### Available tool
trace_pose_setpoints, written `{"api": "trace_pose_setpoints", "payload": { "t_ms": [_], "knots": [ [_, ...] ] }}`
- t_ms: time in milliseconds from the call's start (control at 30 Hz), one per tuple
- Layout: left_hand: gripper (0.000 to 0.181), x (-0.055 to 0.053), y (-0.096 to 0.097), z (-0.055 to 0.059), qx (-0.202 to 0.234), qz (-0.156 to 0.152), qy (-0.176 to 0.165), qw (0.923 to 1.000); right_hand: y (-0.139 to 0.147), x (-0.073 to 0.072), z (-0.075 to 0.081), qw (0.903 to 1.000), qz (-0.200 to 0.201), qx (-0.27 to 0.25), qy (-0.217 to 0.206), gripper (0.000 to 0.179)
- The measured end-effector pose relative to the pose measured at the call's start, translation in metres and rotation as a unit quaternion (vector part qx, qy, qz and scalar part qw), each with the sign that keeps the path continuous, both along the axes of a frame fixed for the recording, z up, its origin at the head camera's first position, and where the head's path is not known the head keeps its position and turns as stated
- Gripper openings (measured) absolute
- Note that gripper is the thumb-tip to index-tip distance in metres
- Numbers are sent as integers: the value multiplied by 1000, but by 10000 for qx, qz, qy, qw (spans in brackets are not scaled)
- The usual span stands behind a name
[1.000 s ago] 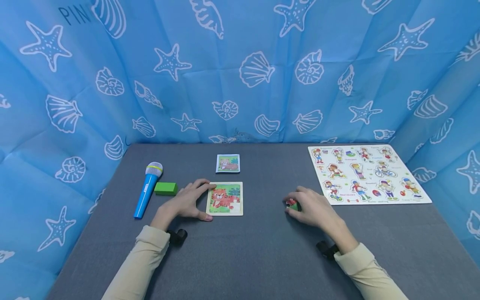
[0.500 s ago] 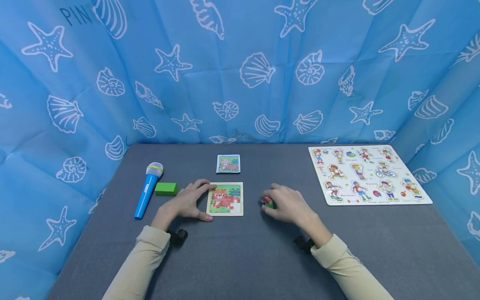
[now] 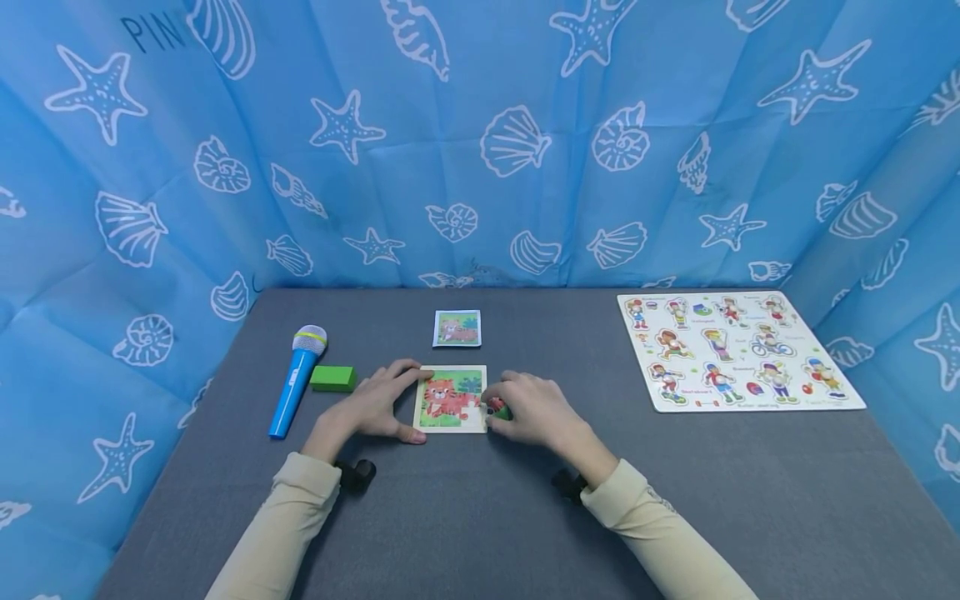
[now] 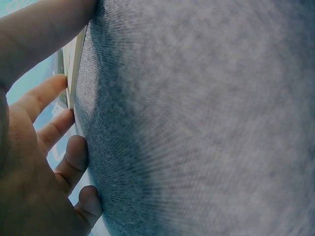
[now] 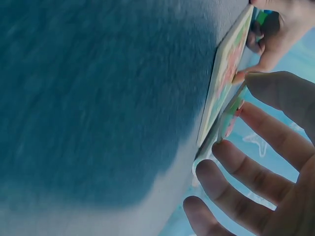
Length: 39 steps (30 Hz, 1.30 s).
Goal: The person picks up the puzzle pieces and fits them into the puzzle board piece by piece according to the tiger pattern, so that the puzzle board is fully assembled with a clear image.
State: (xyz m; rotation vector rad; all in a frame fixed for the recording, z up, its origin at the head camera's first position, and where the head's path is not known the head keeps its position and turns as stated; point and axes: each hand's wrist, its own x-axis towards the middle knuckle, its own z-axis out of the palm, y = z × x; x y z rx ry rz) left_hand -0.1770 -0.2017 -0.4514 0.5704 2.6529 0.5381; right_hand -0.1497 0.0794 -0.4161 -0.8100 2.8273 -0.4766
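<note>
A tiger picture puzzle in a pale wooden frame lies flat mid-table; its lower right corner shows a bare pale patch. My left hand holds the frame's left side, index finger at the far corner and thumb at the near one. In the left wrist view, the other fingers spread along its edge. My right hand pinches a small red and green puzzle piece right at the frame's right edge. The right wrist view shows this piece tilted between thumb and fingertips, its underside partly hidden.
Behind the puzzle lies a small tiger picture card. A green block and a blue toy microphone sit left of my left hand. A white board of sports figures lies at the right. A blue seashell curtain borders the table.
My right hand has moved left across the table with the puzzle piece, up to the frame's right edge. The left hand has stayed in place on the puzzle.
</note>
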Motion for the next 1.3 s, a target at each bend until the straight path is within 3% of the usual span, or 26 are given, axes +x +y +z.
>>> {"api": "trace_pose_setpoints", "payload": {
  "t_ms": [600, 833, 1300],
  "knots": [
    [102, 1, -2, 1, 64, -44, 31, 10000, -34, -5, -12, 9997, 159, 157, -101, 27],
    [102, 1, -2, 0, 67, -60, 30, 10000, -35, -5, -11, 9997, 139, 166, -94, 34],
    [103, -1, -1, -2, -32, -28, 47, 10000, -34, -5, -10, 9997, -133, 88, -199, 24]
  ]
}}
